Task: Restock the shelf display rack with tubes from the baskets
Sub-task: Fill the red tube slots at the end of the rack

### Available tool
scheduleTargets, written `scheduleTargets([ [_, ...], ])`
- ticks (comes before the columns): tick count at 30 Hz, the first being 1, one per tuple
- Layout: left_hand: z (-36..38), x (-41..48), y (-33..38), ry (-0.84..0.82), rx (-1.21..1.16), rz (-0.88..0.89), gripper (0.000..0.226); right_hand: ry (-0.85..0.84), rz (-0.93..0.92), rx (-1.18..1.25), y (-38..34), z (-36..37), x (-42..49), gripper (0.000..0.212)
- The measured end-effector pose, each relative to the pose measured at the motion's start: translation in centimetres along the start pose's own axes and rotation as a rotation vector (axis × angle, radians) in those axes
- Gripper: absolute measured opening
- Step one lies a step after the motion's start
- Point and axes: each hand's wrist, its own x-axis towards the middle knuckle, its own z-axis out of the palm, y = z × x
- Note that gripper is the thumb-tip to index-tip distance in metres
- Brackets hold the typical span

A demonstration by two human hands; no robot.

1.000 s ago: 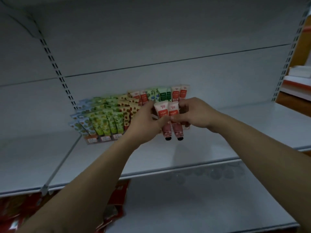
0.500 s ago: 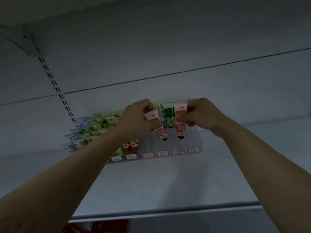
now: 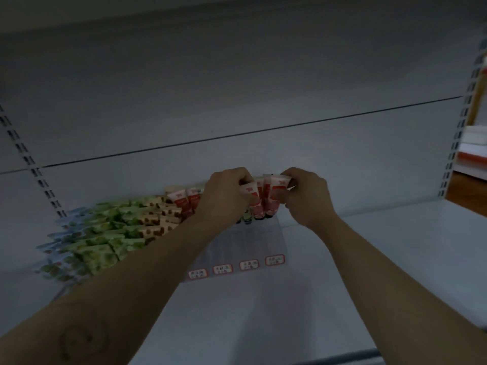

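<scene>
Two pink tubes (image 3: 263, 204) are hanging caps-down, side by side, over the back right of the clear display rack (image 3: 245, 243). The left hand (image 3: 224, 193) is pinching one tube's top and the right hand (image 3: 305, 196) the other's. Green tubes (image 3: 105, 238) are filling the rack's left rows on the grey shelf (image 3: 395, 246).

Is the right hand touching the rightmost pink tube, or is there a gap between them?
Touching. The head view shows the right hand pinching the crimped top of the rightmost pink tube, its fingertips overlapping the tube's edge.
</scene>
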Motion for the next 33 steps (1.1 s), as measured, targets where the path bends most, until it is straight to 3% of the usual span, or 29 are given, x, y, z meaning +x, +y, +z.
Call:
scheduleTargets([
  [5, 1.1, 1.2, -0.8, 0.036, 0.035, 0.055, 0.017, -0.023, -0.029, -0.02, 0.5, 1.0, 0.9, 0.01],
  [11, 1.2, 2.2, -1.4, -0.044, 0.145, 0.139, 0.016, -0.012, -0.044, -0.066, 1.8, 1.5, 1.2, 0.009],
  [16, 1.6, 2.4, -1.2, -0.036, 0.161, 0.166, 0.018, 0.046, -0.116, -0.146, 1.8, 1.9, 1.2, 0.013],
  [23, 1.6, 2.6, -1.3, -0.007, 0.17, 0.178, 0.016, -0.016, -0.25, -0.287, 0.7, 1.4, 2.1, 0.009],
  [33, 1.7, 1.6, -2.3, 0.055, 0.068, 0.121, 0.017, 0.023, -0.171, -0.314, -0.4, 2.9, 1.5, 0.023],
])
